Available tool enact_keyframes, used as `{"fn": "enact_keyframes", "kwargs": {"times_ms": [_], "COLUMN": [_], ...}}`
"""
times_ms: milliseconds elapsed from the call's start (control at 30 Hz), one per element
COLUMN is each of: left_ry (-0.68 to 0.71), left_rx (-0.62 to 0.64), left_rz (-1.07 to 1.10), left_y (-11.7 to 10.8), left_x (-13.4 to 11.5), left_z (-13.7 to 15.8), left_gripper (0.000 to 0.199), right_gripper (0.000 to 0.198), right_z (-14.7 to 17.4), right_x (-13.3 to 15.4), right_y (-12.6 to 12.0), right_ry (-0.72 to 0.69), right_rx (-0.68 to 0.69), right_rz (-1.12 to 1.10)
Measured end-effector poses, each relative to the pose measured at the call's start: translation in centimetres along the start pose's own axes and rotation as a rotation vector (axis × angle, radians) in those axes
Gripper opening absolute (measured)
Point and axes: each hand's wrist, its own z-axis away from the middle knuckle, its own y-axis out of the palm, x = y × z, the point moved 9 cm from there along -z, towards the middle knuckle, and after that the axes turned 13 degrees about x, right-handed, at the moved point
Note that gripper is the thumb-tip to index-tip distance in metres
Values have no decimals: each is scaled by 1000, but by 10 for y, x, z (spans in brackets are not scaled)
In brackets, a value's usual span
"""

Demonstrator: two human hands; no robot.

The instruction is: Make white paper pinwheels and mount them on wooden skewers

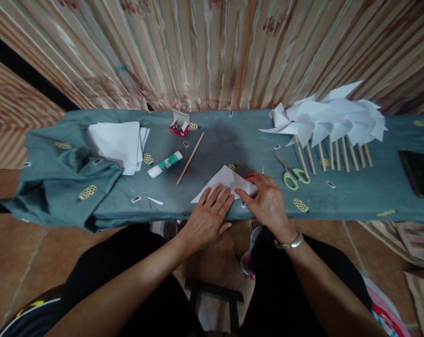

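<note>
Where left fingers [214, 194] spread, white paper [225, 177] lies beneath.

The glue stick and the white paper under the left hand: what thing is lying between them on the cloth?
In the head view, a thin wooden stick lies aslant between the glue stick and the white paper, touching neither.

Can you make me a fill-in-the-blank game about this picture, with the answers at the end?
1. The left hand rests its fingers on white ____.
2. The bracelet is worn on the person's ____ side.
3. The scissors have ____ handles.
4. The red box is not shut but ____.

Missing words: paper; right; green; open.
</note>
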Motion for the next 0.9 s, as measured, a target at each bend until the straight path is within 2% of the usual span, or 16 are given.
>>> {"fn": "enact_keyframes", "kwargs": {"times_ms": [133,367,633,900], "left_ry": [-5,-8,4,-94], "left_rx": [11,17,7,-5], "left_rz": [-4,-22,-40,-48], "left_y": [0,2,0,0], "left_x": [0,0,1,20], "left_z": [0,0,4,36], "left_gripper": [70,75,72,68], "right_gripper": [49,53,55,48], "right_z": [6,13,23,31], "right_x": [5,5,-8,-31], "right_y": [1,6,12,1], "right_ry": [-21,-2,51,52], "right_rx": [-15,-38,-71,-106], "right_rz": [25,-3,-53,-85]}}
